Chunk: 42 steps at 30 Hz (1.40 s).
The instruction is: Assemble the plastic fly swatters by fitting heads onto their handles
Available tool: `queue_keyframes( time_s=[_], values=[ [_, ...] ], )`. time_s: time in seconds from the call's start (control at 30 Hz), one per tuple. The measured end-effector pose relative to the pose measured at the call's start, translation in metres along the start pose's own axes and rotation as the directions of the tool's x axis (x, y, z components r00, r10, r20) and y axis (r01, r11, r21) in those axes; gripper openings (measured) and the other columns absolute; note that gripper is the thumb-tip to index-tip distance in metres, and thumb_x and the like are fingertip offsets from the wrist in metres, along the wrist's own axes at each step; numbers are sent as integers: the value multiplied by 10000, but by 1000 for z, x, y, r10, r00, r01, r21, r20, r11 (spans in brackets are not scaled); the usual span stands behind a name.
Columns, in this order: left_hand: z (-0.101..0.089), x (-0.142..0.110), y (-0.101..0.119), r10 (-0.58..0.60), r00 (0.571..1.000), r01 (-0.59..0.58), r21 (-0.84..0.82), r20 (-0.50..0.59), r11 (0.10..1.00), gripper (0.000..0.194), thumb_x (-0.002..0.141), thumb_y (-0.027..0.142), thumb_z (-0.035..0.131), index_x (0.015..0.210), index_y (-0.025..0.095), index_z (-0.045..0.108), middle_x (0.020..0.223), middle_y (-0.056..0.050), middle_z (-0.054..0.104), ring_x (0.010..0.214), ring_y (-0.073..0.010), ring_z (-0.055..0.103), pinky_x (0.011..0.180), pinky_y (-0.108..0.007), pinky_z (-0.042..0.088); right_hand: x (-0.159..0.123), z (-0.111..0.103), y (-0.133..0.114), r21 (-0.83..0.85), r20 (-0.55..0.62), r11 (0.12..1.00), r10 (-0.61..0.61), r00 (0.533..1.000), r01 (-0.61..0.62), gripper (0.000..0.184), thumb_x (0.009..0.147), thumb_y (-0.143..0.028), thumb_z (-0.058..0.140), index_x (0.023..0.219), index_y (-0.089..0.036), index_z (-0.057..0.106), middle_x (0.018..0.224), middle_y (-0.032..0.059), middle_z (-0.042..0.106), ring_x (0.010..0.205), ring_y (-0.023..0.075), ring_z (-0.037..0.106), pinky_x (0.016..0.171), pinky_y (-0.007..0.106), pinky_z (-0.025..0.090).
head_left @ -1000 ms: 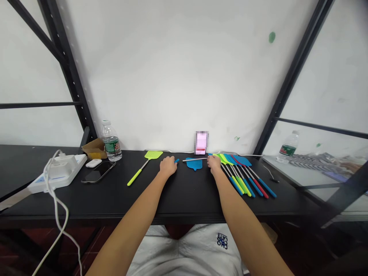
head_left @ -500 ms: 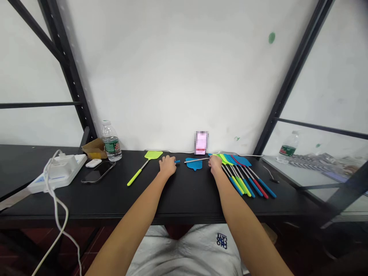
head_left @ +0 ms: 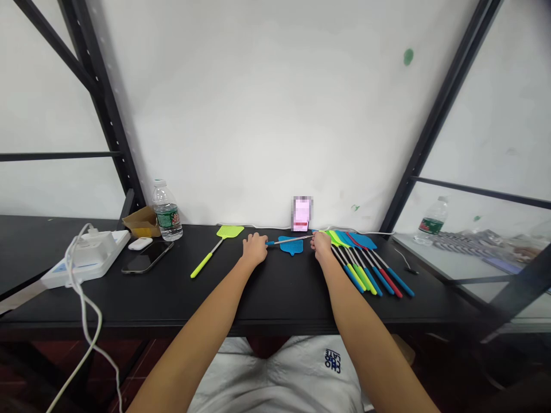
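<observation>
Between my hands a thin metal rod (head_left: 301, 238) lies level above the table, its left end meeting a blue handle (head_left: 271, 243). My left hand (head_left: 255, 249) is closed around that handle, most of it hidden in the palm. The rod's right end is pinched in my right hand (head_left: 321, 243), fingers closed. Under the rod a loose blue fly swatter head (head_left: 291, 246) rests on the tabletop. Just right of my right hand lie several fly swatters (head_left: 365, 269) in a fanned row, blue, green, yellow and red. A yellow-green fly swatter (head_left: 212, 252) lies to the left.
At the left are a power strip (head_left: 101, 246) with white cables, a dark phone (head_left: 147, 257), a white case (head_left: 140, 244), a cardboard box (head_left: 142, 221) and a water bottle (head_left: 167, 212). A lit phone (head_left: 301, 215) leans on the wall. A small cable (head_left: 407, 263) lies right.
The gap between the blue handle and the metal rod has closed; they now meet end to end. My left hand has shifted slightly right, while my right hand moved slightly left.
</observation>
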<state>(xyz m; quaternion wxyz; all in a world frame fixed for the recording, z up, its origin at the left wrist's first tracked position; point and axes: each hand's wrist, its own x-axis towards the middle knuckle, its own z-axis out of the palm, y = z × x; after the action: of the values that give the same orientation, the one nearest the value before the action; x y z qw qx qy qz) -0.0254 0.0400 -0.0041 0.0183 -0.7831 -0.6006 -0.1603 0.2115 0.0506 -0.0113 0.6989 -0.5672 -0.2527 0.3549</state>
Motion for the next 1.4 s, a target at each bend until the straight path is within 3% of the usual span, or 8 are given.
queue_keyframes(
  time_s=[0.63, 1.4],
  values=[
    [-3, -1, 1, 85, 996, -85, 18, 30, 996, 272, 923, 256, 461, 1119, 257, 649, 1165, -114, 566, 1128, -286, 485, 930, -450, 417, -2, -1, -2, 50, 7, 999, 3, 1000, -4, 89, 731, -91, 493, 764, -173, 506, 484, -84, 368, 346, 50, 342, 306, 151, 202],
    [-6, -5, 4, 94, 995, -94, -1, 30, 996, 227, 936, 250, 473, 1086, 247, 644, 1162, -101, 572, 1136, -268, 499, 945, -415, 422, -3, 0, -1, 12, 64, 999, 37, 997, -38, 63, 753, -112, 500, 776, -170, 506, 487, -82, 390, 348, 44, 343, 310, 135, 195]
  ],
)
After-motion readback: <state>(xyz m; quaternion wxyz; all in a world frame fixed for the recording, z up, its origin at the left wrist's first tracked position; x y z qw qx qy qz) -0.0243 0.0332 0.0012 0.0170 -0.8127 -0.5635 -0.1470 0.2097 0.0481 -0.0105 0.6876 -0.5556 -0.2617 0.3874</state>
